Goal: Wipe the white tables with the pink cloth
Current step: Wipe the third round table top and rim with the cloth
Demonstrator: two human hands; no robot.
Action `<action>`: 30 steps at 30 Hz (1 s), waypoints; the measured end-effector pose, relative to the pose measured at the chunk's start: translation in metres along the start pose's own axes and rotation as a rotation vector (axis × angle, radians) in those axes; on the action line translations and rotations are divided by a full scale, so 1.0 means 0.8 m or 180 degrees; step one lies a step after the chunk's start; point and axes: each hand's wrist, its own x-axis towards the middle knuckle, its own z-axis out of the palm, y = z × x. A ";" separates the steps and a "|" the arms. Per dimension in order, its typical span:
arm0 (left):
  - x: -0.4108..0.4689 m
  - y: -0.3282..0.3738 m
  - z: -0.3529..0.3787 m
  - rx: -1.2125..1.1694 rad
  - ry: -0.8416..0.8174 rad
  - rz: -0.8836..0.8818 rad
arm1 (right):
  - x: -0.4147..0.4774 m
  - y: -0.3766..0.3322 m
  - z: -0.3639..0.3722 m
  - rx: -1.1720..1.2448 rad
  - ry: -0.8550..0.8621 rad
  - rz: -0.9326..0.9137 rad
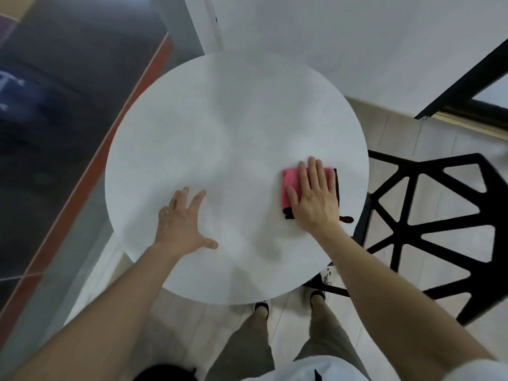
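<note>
A round white table (220,127) fills the middle of the head view. A folded pink cloth (291,185) with a dark edge lies flat near the table's right rim. My right hand (316,196) presses down on it with straight fingers and covers most of it. My left hand (182,224) rests flat on the bare tabletop at the near left, fingers spread, holding nothing.
A black open-frame chair (428,224) stands close against the table's right side. A glass wall with a red strip (82,188) runs along the left. A white wall (343,45) is behind the table. My feet are on the tiled floor (288,312) under the near rim.
</note>
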 end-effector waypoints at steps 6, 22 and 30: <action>-0.004 -0.055 0.002 0.0248 -0.0201 -0.0162 | -0.072 -0.157 0.040 0.0061 -0.0349 -0.1465; -0.008 -0.073 0.030 0.0153 0.0219 0.0009 | 0.121 -0.268 0.040 -0.0221 0.0021 -0.1585; -0.008 -0.072 0.027 0.0237 0.0187 0.0028 | 0.011 -0.083 0.016 -0.0336 -0.0080 -0.1500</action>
